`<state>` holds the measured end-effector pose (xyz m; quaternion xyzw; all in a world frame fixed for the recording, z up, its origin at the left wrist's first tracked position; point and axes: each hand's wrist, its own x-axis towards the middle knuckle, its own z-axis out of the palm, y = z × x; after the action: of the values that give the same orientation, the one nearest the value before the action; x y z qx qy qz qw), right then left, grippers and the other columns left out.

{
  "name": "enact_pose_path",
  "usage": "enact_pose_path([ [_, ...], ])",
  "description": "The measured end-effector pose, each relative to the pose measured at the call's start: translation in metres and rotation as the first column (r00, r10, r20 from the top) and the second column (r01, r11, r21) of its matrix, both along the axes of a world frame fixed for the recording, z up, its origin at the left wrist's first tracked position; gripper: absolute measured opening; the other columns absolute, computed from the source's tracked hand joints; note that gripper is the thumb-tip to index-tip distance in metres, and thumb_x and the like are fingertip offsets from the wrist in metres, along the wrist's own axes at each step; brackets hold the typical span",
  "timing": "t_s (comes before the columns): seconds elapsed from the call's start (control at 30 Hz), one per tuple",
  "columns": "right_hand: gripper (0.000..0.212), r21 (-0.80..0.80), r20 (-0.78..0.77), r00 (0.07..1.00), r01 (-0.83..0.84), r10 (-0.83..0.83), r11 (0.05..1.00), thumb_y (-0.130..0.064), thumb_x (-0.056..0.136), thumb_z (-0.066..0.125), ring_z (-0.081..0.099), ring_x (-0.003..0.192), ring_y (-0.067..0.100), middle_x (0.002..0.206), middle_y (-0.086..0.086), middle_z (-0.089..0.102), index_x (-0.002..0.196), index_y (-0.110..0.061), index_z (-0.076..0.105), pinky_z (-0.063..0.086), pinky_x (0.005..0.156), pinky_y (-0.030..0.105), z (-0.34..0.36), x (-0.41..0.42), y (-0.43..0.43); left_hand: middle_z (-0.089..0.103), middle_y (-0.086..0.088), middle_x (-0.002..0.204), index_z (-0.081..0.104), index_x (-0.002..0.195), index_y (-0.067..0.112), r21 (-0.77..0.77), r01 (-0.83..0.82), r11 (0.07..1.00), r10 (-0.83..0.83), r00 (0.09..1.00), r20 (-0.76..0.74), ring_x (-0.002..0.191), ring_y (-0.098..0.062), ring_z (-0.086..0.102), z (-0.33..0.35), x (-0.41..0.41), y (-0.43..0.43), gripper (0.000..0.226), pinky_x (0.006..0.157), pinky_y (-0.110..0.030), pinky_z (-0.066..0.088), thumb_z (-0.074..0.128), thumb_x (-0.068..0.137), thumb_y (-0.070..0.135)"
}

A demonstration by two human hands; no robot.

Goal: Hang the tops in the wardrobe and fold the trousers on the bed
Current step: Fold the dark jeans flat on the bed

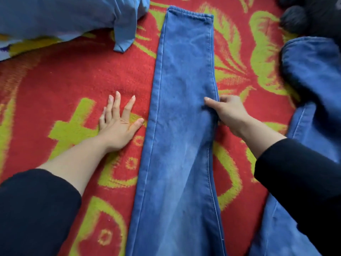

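Trousers (180, 126) lie lengthwise, hem away; right grip (227, 111) pinches their edge, left grip (118, 119) flat on blanket (73, 71).

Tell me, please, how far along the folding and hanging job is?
Done: the jeans lie flat on the blanket, legs stacked lengthwise. In hand: the right hand pinches their right edge midway; the left hand rests flat on the blanket. Left: no crosswise fold yet, a second denim piece lies crumpled at the right, and light blue cloth sits at the top left. Hanging cannot be judged from this view.
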<state>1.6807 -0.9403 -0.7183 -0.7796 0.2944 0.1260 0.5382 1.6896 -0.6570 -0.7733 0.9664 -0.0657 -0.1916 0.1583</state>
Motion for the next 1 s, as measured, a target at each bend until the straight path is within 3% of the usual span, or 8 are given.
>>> enact_pose_path([
  [0.13,0.027,0.252,-0.168,0.984,-0.020,0.064,0.968,-0.039,0.085,0.070,0.063,0.054,0.006,0.073,-0.004,0.071,0.096,-0.014,0.071,0.043,0.045,0.015,0.008,-0.079,0.020,-0.001,-0.007,0.160,0.039,0.142,0.027,-0.205,-0.238,0.950,0.229,0.971,-0.067,0.147,-0.025,-0.007,0.024,0.001,-0.015,0.047,0.116,-0.042,-0.002,0.041,0.098,0.044],
  [0.23,0.019,0.315,-0.211,0.967,-0.069,0.140,0.947,-0.027,0.085,0.071,0.060,0.051,0.001,0.068,-0.007,0.070,0.095,-0.010,0.074,0.042,0.044,0.012,0.012,-0.142,0.031,0.012,-0.008,0.157,0.065,0.097,0.014,-0.245,-0.235,0.940,0.214,0.971,-0.109,0.144,-0.028,0.008,0.033,-0.035,-0.033,0.039,0.116,-0.039,0.008,0.046,0.095,0.048],
  [0.33,0.016,0.116,-0.245,0.959,-0.121,0.146,0.986,-0.021,0.083,0.073,0.066,0.069,0.016,0.082,0.004,0.074,0.089,-0.007,0.074,0.052,0.060,0.029,0.000,-0.177,0.028,0.027,-0.005,0.152,0.067,0.100,0.009,-0.159,-0.157,0.975,0.168,0.984,0.054,0.138,-0.028,0.021,0.023,-0.069,-0.035,0.034,0.111,-0.042,0.019,0.055,0.092,0.040],
  [0.5,0.028,-0.339,-0.261,0.928,-0.345,0.265,0.875,-0.037,0.088,0.062,0.054,0.082,0.027,0.082,0.004,0.057,0.082,-0.014,0.046,0.034,0.065,0.035,-0.005,-0.196,0.030,0.028,-0.008,0.152,0.043,0.137,0.017,-0.190,-0.358,0.914,0.380,0.919,0.101,0.139,-0.031,0.022,0.033,-0.078,-0.031,0.046,0.111,-0.049,0.022,0.050,0.095,0.034],
  [0.63,0.020,-0.413,-0.146,0.972,-0.229,0.184,0.881,-0.031,0.083,0.061,0.058,0.086,0.030,0.086,0.003,0.062,0.093,-0.020,0.048,0.047,0.075,0.040,0.004,-0.210,0.021,0.016,-0.012,0.158,0.026,0.149,0.016,-0.133,0.053,0.990,-0.008,0.948,0.318,0.146,-0.028,0.013,0.040,-0.131,-0.060,0.061,0.115,-0.046,0.011,0.035,0.095,0.043],
  [0.73,0.010,-0.445,-0.057,0.988,-0.157,0.147,0.882,-0.024,0.083,0.061,0.056,0.081,0.025,0.075,-0.004,0.056,0.088,-0.022,0.053,0.046,0.072,0.036,0.009,-0.239,-0.009,0.001,-0.006,0.161,0.014,0.152,0.025,0.056,0.281,0.958,-0.287,0.946,0.150,0.148,-0.022,-0.002,0.026,-0.189,-0.081,0.064,0.117,-0.044,0.002,0.017,0.094,0.052],
  [0.9,0.003,-0.445,-0.044,0.989,-0.143,0.138,0.884,-0.013,0.085,0.058,0.053,0.074,0.020,0.068,-0.008,0.053,0.087,-0.015,0.058,0.037,0.066,0.029,0.014,-0.300,-0.086,-0.001,-0.008,0.160,0.011,0.152,0.018,-0.007,-0.066,0.998,0.066,0.994,0.087,0.148,-0.023,-0.005,0.030,-0.254,-0.139,0.057,0.117,-0.045,-0.001,0.028,0.101,0.037],
  [1.0,0.005,-0.451,-0.020,0.994,-0.108,0.111,0.886,-0.012,0.084,0.059,0.053,0.074,0.020,0.071,-0.004,0.055,0.089,-0.014,0.060,0.037,0.068,0.031,0.015,-0.336,-0.127,0.002,-0.006,0.160,0.014,0.152,0.018,-0.146,-0.077,0.986,0.098,0.985,0.142,0.148,-0.021,-0.003,0.045,-0.313,-0.187,0.063,0.117,-0.042,-0.003,0.021,0.094,0.042],
])
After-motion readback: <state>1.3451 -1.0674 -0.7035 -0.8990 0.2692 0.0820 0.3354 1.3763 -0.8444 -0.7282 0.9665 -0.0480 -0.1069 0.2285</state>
